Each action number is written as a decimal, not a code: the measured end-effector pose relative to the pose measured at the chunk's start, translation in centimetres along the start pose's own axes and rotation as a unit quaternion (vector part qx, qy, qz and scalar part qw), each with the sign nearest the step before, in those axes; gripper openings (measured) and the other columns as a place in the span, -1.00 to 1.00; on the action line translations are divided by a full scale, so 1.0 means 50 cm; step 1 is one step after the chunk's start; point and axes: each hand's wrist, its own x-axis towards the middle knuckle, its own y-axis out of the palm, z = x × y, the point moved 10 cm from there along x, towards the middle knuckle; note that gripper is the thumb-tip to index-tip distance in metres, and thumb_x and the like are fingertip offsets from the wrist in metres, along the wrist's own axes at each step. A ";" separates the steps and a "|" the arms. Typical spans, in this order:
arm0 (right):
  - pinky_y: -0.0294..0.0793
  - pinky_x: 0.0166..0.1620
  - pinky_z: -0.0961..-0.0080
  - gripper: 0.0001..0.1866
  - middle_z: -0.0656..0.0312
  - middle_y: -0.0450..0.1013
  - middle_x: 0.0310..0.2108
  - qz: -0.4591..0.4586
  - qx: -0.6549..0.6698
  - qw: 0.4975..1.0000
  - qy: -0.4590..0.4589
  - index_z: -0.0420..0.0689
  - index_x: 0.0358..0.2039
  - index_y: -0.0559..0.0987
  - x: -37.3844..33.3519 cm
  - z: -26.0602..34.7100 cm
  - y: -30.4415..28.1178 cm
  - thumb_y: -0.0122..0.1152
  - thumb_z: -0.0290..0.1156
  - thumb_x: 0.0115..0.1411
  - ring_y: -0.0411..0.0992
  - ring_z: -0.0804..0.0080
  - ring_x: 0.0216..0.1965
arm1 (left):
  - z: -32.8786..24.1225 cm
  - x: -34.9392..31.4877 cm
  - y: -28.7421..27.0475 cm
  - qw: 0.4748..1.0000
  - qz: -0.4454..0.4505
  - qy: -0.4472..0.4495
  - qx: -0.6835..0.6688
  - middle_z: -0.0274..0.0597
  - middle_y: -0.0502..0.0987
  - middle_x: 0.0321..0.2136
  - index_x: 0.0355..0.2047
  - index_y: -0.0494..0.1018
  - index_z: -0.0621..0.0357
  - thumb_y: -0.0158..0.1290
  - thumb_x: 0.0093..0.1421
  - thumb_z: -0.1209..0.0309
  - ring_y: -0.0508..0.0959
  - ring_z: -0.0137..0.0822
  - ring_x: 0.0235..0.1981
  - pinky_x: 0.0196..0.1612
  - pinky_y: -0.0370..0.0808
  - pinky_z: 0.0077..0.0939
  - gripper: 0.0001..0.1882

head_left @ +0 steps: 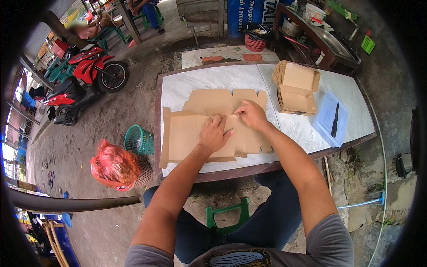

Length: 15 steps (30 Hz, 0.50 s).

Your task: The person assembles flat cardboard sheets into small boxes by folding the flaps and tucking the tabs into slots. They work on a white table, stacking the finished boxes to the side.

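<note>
A flat brown cardboard box blank lies on the white marble table, on top of another flat blank. My left hand presses flat on the top blank with fingers spread. My right hand pinches a small flap at the blank's upper edge. To the right stands a stack of folded cardboard boxes, the top one with its lid raised.
A clear plastic lid with a black knife on it lies at the table's right. A green basket and an orange bag sit on the ground left. A red motorbike is parked beyond. A green stool is below me.
</note>
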 end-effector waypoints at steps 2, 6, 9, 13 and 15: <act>0.56 -0.05 0.21 -0.79 0.22 0.54 -0.26 -0.044 -0.023 0.997 -0.053 0.06 -0.23 0.79 -0.023 0.014 -0.011 0.34 -0.46 0.12 0.51 0.15 -0.07 | -0.003 0.001 0.000 1.000 0.002 0.002 -0.001 -0.02 0.45 0.11 0.28 0.43 0.24 0.10 0.38 -0.03 0.52 0.06 -0.04 0.05 0.52 -0.04 -0.34; 0.55 -0.02 0.26 -0.70 0.32 0.54 -0.20 -0.015 -0.160 0.979 -0.127 0.06 -0.10 0.76 -0.055 0.063 0.008 0.24 -0.45 0.17 0.47 0.26 -0.03 | 0.000 -0.004 0.004 1.000 0.009 -0.004 0.016 -0.01 0.45 0.11 0.28 0.44 0.22 0.09 0.39 -0.03 0.52 0.06 -0.05 0.04 0.52 -0.04 -0.35; 0.50 0.05 0.27 -0.61 0.36 0.54 -0.11 -0.007 -0.223 0.961 -0.162 0.00 0.04 0.71 -0.079 0.079 0.016 0.18 -0.43 0.20 0.43 0.31 0.04 | -0.005 -0.005 0.010 1.000 0.009 -0.003 0.025 0.00 0.45 0.11 0.30 0.44 0.10 0.08 0.40 -0.01 0.52 0.06 -0.05 0.03 0.53 -0.03 -0.39; 0.37 0.18 0.22 -0.54 0.36 0.53 0.00 0.034 -0.317 0.932 -0.171 -0.01 0.14 0.67 -0.086 0.110 0.021 0.15 -0.45 0.21 0.38 0.28 0.10 | -0.010 -0.008 0.015 0.998 0.019 0.008 0.060 0.01 0.44 0.13 0.34 0.42 -0.07 0.06 0.40 -0.01 0.51 0.07 -0.06 0.01 0.54 -0.03 -0.42; 0.31 0.23 0.20 -0.51 0.37 0.53 0.05 0.077 -0.302 0.940 -0.139 0.01 0.16 0.67 -0.074 0.103 0.009 0.14 -0.48 0.20 0.37 0.27 0.11 | -0.009 -0.005 0.013 0.997 0.026 0.012 0.065 0.01 0.43 0.14 0.36 0.40 -0.12 0.05 0.41 -0.01 0.52 0.08 -0.06 0.01 0.55 -0.02 -0.42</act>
